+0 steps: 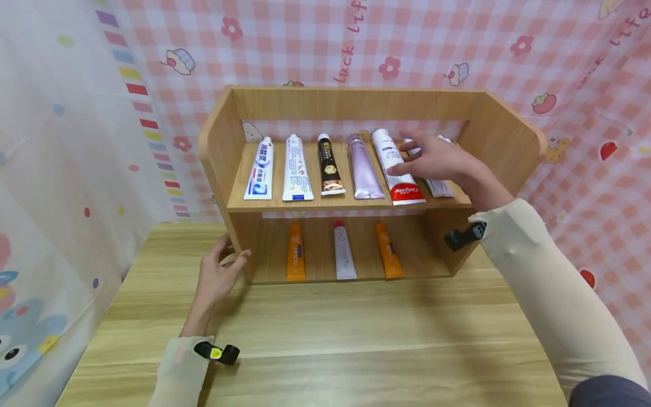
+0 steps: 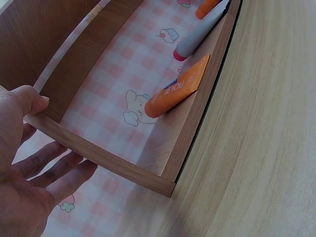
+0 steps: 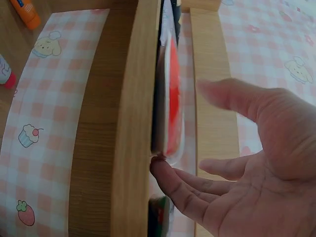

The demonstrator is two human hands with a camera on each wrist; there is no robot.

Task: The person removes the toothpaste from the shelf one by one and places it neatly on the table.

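Observation:
A two-tier wooden shelf (image 1: pixel 356 103) stands on the table. My left hand (image 1: pixel 218 280) holds its left side panel (image 2: pixel 106 158), thumb on the inner side and fingers on the outer side. Over the right part of the upper tier, my right hand (image 1: pixel 439 161) hovers with thumb and fingers spread around a white and red Colgate toothpaste tube (image 1: pixel 408 192). In the right wrist view a fingertip of that hand is close to the tube's end (image 3: pixel 174 108); whether it touches cannot be told. Another tube (image 1: pixel 438 188) lies partly hidden under the right hand.
Left of the Colgate tube lie a purple tube (image 1: pixel 365 172), a black tube (image 1: pixel 329 167) and two white tubes, one blue-lettered (image 1: pixel 261 169). The lower tier bears two orange tubes, one at left (image 1: pixel 295 254), and a grey-white tube (image 1: pixel 344 254). Checked cloth (image 1: pixel 305 45) hangs behind.

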